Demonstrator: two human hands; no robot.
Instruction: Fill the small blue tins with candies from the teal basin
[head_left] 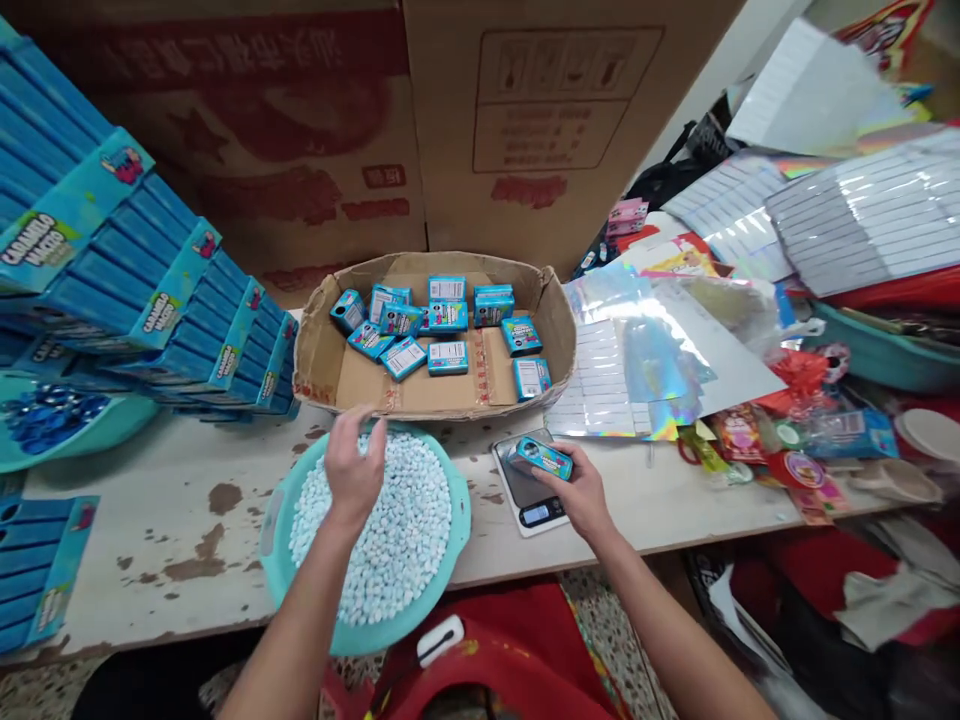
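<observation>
My right hand (586,492) grips a small blue candy box (546,457), its printed side facing up. The box is just over a kitchen scale (517,478) with a lit display; whether the two touch I cannot tell. Over the far part of a turquoise basin (461,520) is my left hand (352,470), its thumb apart from the bent fingers and nothing visible between them. Many small pale-blue candies (401,520) fill the basin. Behind it stands a cut-down cardboard tray (360,388) with several blue candy boxes (448,357) scattered inside.
Tall stacks of blue display boxes (172,290) rise at the left, beside another turquoise bowl (120,425) of shiny blue pieces. Large cartons (525,120) wall off the back. Plastic sheets (600,370) and candy packets (806,430) crowd the right side of the worn table (172,480).
</observation>
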